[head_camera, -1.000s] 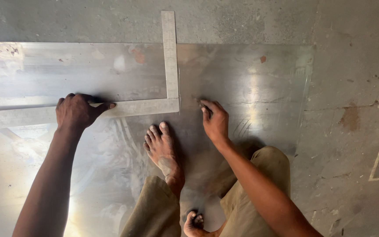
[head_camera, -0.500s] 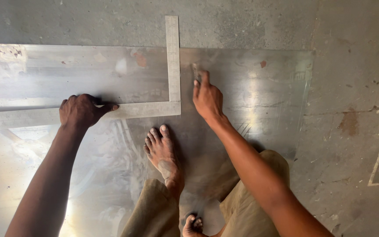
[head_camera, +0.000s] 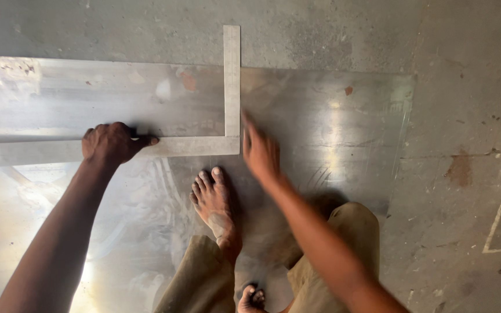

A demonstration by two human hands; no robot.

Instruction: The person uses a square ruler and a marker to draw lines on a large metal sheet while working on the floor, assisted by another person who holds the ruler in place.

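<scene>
Steel square (head_camera: 227,139): lay flat on the metal sheet (head_camera: 331,116), its upright limb overhanging the concrete floor (head_camera: 465,69). Judged stiff, thin, prone to sliding; best pinned from above along a limb. Left hand (head_camera: 111,143) pressed curled on the long limb. Right hand (head_camera: 260,152), blurred, fingers together beside the corner; grip uncertain.

Single view only, from a camera worn on the person's head. It faces almost straight down at close range onto a metal sheet (head_camera: 320,122) on the concrete floor (head_camera: 471,116). Both forearms enter from the bottom edge; the person's bare foot (head_camera: 214,200) sits at lower centre.
</scene>
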